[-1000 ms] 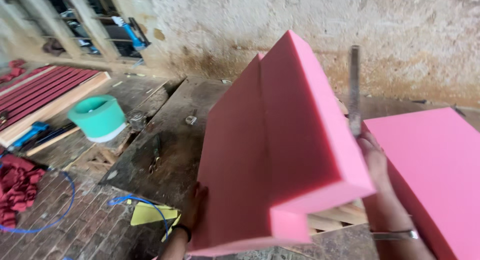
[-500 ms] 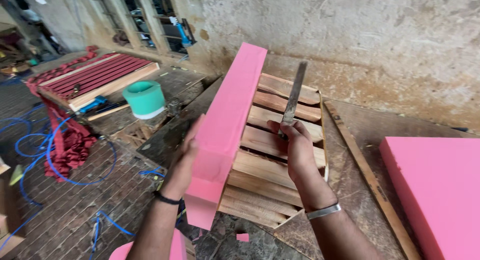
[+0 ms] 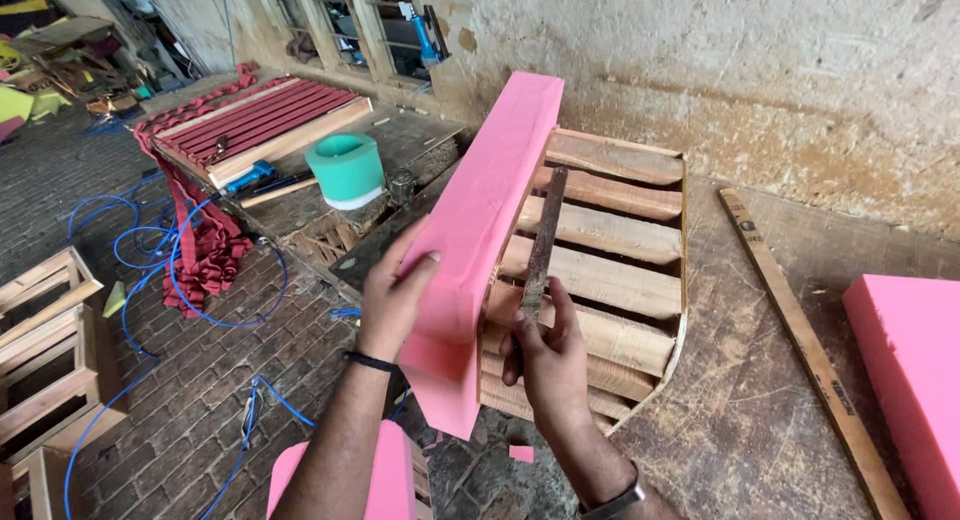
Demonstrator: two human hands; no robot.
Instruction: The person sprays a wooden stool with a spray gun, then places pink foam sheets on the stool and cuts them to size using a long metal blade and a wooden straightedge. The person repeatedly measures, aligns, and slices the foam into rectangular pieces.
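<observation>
My left hand (image 3: 398,288) grips a thick pink foam slab (image 3: 484,212) stood on its edge, fingers pressed on its left face. The slab leans against the left side of a slatted wooden frame (image 3: 610,280) lying on the worktable. My right hand (image 3: 545,355) holds a long flat metal blade (image 3: 541,248) upright, its length running along the slats right beside the foam's inner face. A dark band sits on my left wrist and a metal watch on my right.
A second pink foam block (image 3: 905,375) lies at the right edge, with a long wooden ruler (image 3: 805,345) beside it. A green and white roll (image 3: 346,169) and a red slatted frame (image 3: 255,125) stand at the left. Blue hose (image 3: 150,255) loops over the brick floor, near wooden crates (image 3: 45,340).
The foam slab has been turned from a broad face toward me to standing edge-on beside the wooden frame. My right hand with the blade has come down alongside it.
</observation>
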